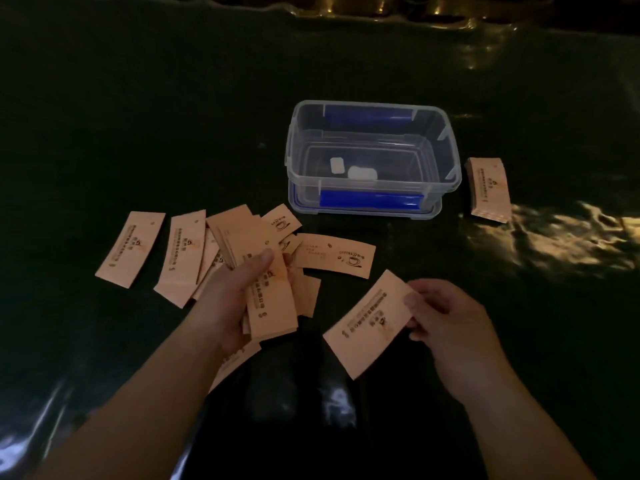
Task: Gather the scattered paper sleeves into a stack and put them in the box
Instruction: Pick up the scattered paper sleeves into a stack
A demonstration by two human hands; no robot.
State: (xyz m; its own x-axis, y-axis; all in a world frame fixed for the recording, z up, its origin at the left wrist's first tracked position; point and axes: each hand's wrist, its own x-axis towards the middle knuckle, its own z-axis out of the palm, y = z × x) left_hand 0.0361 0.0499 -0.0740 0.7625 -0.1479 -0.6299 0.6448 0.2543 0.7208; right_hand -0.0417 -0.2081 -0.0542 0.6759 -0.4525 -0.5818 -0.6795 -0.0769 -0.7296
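Your sleeves (335, 252) are pale peach-tan, printed in dark brown: lines of small text, a coffee-cup drawing and a few bean marks (the print is too blurred to read). The stack (489, 188) by the box shows the same tan and print. Your box (446, 157) is clear plastic with deep blue latches (370, 199); two white patches (362, 173) show at its bottom. The table (138, 133) is glossy black-green with yellowish glare.

surface: dark glossy sheet (138, 116) covering the table, wrinkled | glare: warm light patches on it at right, pale reflections at near edge | far edge: rumpled fold with gold glints (381, 8) | scene dim
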